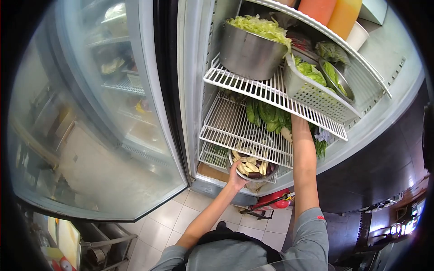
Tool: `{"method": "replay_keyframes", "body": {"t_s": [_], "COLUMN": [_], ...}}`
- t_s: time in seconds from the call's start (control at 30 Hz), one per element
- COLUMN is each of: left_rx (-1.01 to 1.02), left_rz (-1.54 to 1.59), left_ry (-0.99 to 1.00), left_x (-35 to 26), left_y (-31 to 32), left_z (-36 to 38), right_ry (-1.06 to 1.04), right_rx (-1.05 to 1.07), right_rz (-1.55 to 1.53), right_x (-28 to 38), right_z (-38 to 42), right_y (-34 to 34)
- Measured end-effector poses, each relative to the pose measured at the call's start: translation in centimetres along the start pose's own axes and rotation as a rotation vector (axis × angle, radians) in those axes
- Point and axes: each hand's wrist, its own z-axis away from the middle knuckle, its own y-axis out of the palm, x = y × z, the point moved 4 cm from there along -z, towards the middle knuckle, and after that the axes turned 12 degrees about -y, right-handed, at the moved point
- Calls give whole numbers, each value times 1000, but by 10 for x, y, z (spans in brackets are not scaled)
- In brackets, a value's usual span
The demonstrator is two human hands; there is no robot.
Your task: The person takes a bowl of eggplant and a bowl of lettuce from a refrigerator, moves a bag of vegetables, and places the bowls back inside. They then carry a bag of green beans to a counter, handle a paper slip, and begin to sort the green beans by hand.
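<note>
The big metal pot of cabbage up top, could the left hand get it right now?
Probably not right away. The left hand is low down, holding the bowl of cut vegetables at the bottom shelf. The pot sits on the upper shelf with open space in front, but that hand is busy.

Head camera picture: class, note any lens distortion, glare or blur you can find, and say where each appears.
Head view: fisheye lens bows the fridge shelves and leaves black corners; the glass door is hazy with pale reflections; the left hand at the bowl of cut vegetables is sharp; the right hand is hidden behind the leafy greens.
</note>
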Motion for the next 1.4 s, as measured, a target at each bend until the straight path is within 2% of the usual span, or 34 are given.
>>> {"method": "replay_keyframes", "body": {"t_s": [0.13,0.23,0.4,0.57,0.67,0.77,0.93,1.13,1.27,1.4], "left_rx": [77,97,25,87,114,57,78,36,12,2], "left_rz": [-3,-21,-30,-1,2,-12,-25,-47,-37,-8], "left_ry": [-16,-29,-11,-33,-53,-36,-48,-29,-12,-7], "left_x": [0,0,-2,0,0,0,0,-1,-1,-1], "left_y": [2,-2,7,-6,-7,0,-4,4,7,4], "left_z": [0,-1,8,-5,-7,0,-3,6,8,6], "right_ry": [-68,-148,-177,-146,-135,-142,-162,-179,-166,-131], "right_rx": [-3,22,124,31,-94,-110,-104,-52,24,34], "right_rz": [-63,-128,-188,-177,-140,-68,9,-25,-34,-54], "right_x": [12,37,54,44,46,55,66,77,59,34], "right_z": [41,102,170,139,85,33,15,53,111,113], "right_y": [-22,-50,-82,-74,-41,12,57,9,-46,-56]}}
